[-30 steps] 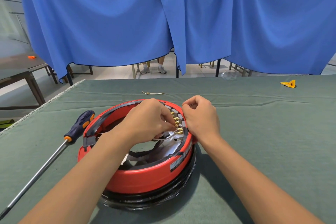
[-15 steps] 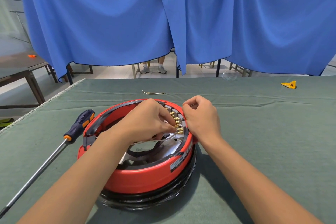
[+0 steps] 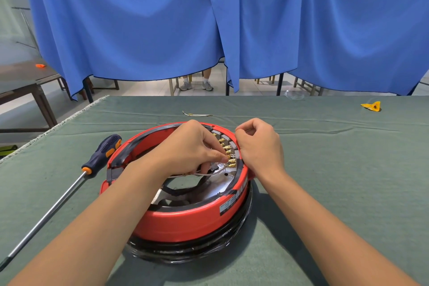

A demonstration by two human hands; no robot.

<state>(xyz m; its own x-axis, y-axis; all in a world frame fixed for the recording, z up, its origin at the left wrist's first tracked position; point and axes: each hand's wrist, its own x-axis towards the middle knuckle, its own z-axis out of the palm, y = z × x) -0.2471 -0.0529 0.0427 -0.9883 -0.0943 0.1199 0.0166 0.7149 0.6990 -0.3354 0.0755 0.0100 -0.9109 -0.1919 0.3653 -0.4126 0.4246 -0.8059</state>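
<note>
A round red housing (image 3: 185, 220) with a black base sits upside down on the green table cloth in front of me. Along its inner right rim runs a row of brass terminals (image 3: 228, 152). My left hand (image 3: 188, 151) reaches into the housing and pinches a brass terminal with a thin white wire (image 3: 197, 173) trailing under it. My right hand (image 3: 261, 146) rests on the right rim with its fingers curled; what they hold, if anything, is hidden.
A long screwdriver (image 3: 69, 186) with a dark blue and orange handle lies left of the housing. A loose short wire (image 3: 197, 114) lies behind it, a yellow scrap (image 3: 371, 106) at the far right. Blue curtains (image 3: 209, 18) hang behind the table; a person's feet show below.
My left fingers have shifted slightly down the terminal row toward the lower terminals. The right hand and the housing stay where they were.
</note>
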